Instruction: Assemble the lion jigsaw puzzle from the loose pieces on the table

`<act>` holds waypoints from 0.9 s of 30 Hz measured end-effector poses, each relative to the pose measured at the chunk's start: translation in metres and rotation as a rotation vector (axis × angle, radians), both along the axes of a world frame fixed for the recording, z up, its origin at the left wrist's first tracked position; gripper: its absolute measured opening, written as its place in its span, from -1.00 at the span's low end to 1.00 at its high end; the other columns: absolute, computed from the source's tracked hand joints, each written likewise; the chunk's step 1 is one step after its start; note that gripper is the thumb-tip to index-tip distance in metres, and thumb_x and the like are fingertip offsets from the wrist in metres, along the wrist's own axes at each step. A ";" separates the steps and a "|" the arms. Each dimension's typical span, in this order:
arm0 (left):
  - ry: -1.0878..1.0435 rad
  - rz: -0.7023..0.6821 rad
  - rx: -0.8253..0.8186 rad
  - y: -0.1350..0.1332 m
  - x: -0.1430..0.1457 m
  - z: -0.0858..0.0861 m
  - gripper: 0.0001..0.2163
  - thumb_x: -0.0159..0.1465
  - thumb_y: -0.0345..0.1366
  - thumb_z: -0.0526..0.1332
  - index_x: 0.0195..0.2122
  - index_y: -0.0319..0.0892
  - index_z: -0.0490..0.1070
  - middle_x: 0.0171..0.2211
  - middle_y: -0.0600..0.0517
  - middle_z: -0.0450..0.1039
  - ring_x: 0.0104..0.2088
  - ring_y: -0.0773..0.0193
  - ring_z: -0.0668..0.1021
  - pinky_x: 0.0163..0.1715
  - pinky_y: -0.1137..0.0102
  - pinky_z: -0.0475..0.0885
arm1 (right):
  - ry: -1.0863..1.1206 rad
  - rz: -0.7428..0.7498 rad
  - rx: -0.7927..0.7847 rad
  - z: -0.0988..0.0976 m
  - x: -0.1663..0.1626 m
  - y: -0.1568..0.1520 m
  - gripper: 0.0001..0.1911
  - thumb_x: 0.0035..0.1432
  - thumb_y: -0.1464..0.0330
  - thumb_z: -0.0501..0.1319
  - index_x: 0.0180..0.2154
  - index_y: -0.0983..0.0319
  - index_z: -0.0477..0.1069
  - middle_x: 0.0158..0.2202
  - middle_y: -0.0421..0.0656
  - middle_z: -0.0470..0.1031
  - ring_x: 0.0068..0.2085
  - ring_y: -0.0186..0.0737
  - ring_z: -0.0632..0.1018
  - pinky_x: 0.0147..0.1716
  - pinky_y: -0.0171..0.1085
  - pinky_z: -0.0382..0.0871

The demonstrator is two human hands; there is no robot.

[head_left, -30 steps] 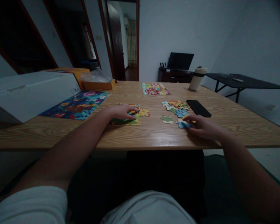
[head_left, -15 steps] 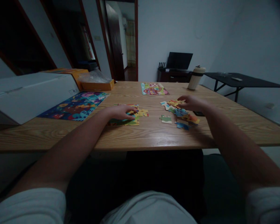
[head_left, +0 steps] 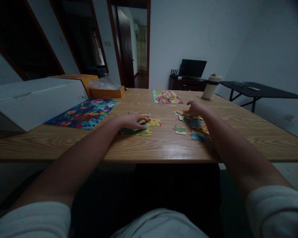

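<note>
My left hand lies flat on a joined section of colourful jigsaw puzzle, its fingers spread and its palm hiding part of the picture. A yellow edge of that section juts out to the right of the fingertips. Over a heap of loose puzzle pieces hovers my right hand, with thumb and forefinger apart and nothing visible between them. Two pieces lie nearer me, a green and white puzzle piece and a blue puzzle piece. My right forearm covers the heap's right side.
A pink picture sheet lies farther back, and a dark blue picture sheet at left. Beside it stand a white box and an orange tray with clear plastic. A cream tumbler stands at the table's far right.
My right hand has shifted slightly left over the heap, its forefinger now stretched out. The left hand stays on the joined section. The whole view has shifted a little.
</note>
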State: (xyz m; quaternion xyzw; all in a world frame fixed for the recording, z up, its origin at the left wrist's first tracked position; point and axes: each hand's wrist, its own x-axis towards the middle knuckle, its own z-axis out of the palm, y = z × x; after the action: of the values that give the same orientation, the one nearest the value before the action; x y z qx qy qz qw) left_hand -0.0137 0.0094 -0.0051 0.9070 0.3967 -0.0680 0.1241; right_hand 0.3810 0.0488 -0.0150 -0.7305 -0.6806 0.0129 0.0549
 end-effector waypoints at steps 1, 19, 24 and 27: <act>0.000 0.003 0.005 0.000 0.000 0.000 -0.34 0.26 0.18 0.14 0.34 0.05 0.25 0.36 -0.03 0.22 0.26 0.02 0.36 0.22 0.22 0.21 | 0.016 -0.005 0.011 0.000 -0.003 -0.002 -0.26 0.08 0.09 0.36 0.22 0.31 0.37 0.03 0.10 0.57 -0.05 0.08 0.59 -0.12 -0.16 0.44; 0.001 -0.007 0.008 -0.003 0.003 0.004 -0.33 0.26 0.16 0.14 0.34 -0.02 0.25 0.37 -0.08 0.20 0.28 0.03 0.34 0.24 0.24 0.19 | 0.180 0.137 0.006 -0.024 -0.012 -0.010 -0.45 0.22 0.07 0.23 0.11 0.28 0.44 0.10 0.12 0.52 0.06 0.09 0.54 0.04 -0.10 0.38; 0.020 0.015 0.007 -0.007 0.004 0.009 -0.34 0.26 0.17 0.14 0.34 0.04 0.25 0.36 -0.03 0.23 0.27 0.03 0.35 0.22 0.25 0.21 | 0.259 0.128 0.056 -0.028 -0.011 -0.007 -0.26 0.13 0.06 0.33 0.22 0.32 0.31 0.12 0.15 0.48 0.03 0.08 0.55 0.01 -0.11 0.43; 0.025 0.017 0.006 -0.009 0.004 0.011 -0.34 0.26 0.17 0.13 0.34 0.03 0.26 0.34 -0.05 0.26 0.25 0.05 0.37 0.22 0.25 0.22 | 0.456 0.151 0.107 -0.024 -0.014 -0.011 -0.17 0.06 0.09 0.41 0.27 0.24 0.22 0.17 0.11 0.43 0.00 0.01 0.56 -0.06 -0.15 0.50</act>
State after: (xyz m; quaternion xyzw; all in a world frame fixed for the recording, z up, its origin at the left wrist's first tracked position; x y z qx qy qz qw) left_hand -0.0094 0.0001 0.0055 0.9029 0.4063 -0.0772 0.1171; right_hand 0.3675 0.0377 -0.0385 -0.6517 -0.7030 0.1454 0.2449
